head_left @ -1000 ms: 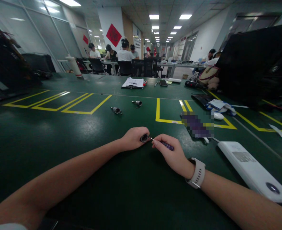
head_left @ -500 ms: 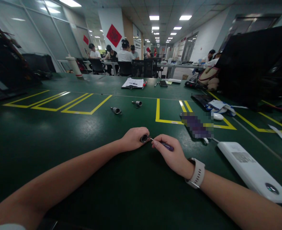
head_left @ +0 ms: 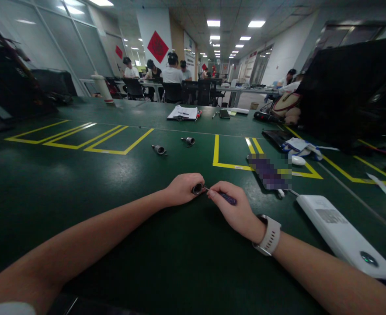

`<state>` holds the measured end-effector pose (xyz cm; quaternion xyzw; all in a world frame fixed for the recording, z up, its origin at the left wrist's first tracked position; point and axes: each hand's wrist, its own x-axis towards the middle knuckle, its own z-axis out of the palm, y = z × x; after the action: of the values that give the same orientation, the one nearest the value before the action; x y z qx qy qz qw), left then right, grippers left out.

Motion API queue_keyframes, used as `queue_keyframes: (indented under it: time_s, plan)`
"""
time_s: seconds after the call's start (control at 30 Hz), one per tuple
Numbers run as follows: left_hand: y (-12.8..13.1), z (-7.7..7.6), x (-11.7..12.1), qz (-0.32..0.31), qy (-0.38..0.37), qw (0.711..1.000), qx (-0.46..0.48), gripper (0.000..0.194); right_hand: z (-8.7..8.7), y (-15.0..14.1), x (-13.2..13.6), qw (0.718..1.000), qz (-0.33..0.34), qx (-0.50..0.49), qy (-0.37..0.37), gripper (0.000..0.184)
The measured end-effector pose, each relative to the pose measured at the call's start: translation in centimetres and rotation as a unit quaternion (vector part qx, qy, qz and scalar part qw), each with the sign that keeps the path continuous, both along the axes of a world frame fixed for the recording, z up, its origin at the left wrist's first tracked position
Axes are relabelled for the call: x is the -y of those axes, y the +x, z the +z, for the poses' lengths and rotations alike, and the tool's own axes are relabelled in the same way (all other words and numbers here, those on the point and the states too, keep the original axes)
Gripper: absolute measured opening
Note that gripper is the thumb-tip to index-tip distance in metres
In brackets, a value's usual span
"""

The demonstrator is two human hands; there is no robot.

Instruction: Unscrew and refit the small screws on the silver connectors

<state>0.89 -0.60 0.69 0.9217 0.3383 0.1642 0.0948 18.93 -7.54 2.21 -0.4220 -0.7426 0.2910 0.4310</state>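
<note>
My left hand [head_left: 184,189] is closed round a small cylindrical metal part [head_left: 197,188], its round open end facing me. A screwdriver [head_left: 228,199] with a dark purple handle sits in the closed fingers of my right hand [head_left: 234,208]. Its thin metal shaft points left and reaches the rim of the metal part; whether the tip sits in a screw is too small to tell. Farther off on the green table lie two similar metal parts, one nearer [head_left: 159,149] and one farther back [head_left: 188,141], each with a narrow stem.
A white power bank [head_left: 343,232] lies at the right, cabled to a blurred phone [head_left: 268,170]. Behind are a white mouse [head_left: 298,161] and a cloth [head_left: 300,146]. A clipboard [head_left: 182,113] lies at the table's back. Yellow tape [head_left: 107,152] marks the green tabletop. People sit beyond.
Both hands keep their places and holds. The screwdriver handle has shifted very slightly; the metal part stays put, and the view has tilted a little.
</note>
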Motion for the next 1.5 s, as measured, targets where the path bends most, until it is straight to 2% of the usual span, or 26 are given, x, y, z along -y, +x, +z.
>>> queue_keyframes:
  time_s: [0.2, 0.57, 0.7, 0.8, 0.93, 1.0, 1.23, 1.5]
  plan:
    - [-0.1, -0.3, 0.1, -0.008, 0.021, 1.0, -0.014, 0.006, 0.1, 0.0, 0.1, 0.999, -0.006, -0.028, -0.025, 0.018]
    - [0.0, 0.3, 0.4, -0.001, 0.019, 1.0, -0.024, 0.008, 0.1, 0.0, 0.2, 0.999, 0.007, -0.028, -0.025, 0.018]
    - [0.0, 0.3, 0.4, 0.002, 0.019, 0.999, -0.035, 0.005, 0.2, 0.0, 0.0, 0.996, 0.001, -0.071, -0.052, 0.02]
    - [0.0, 0.2, 0.3, 0.001, 0.009, 1.0, -0.028, 0.009, -0.5, 0.1, -0.6, 0.984, 0.001, -0.146, -0.106, 0.02]
    - [0.0, 0.0, 0.1, -0.005, 0.006, 1.0, -0.016, 0.01, -1.7, 0.1, -1.4, 0.942, 0.014, -0.278, -0.189, 0.018]
    - [0.0, -0.1, 0.1, 0.002, 0.008, 1.0, -0.011, 0.011, -2.1, 0.0, -1.4, 0.931, 0.013, -0.3, -0.206, 0.016]
    - [0.0, 0.0, 0.3, 0.01, 0.017, 1.0, -0.006, 0.013, -2.1, 0.2, -0.3, 0.972, -0.003, -0.193, -0.133, 0.017]
    - [-0.1, 0.1, 0.5, 0.008, 0.005, 1.0, -0.002, 0.013, -1.6, 0.3, 0.2, 0.981, -0.007, -0.146, -0.126, 0.018]
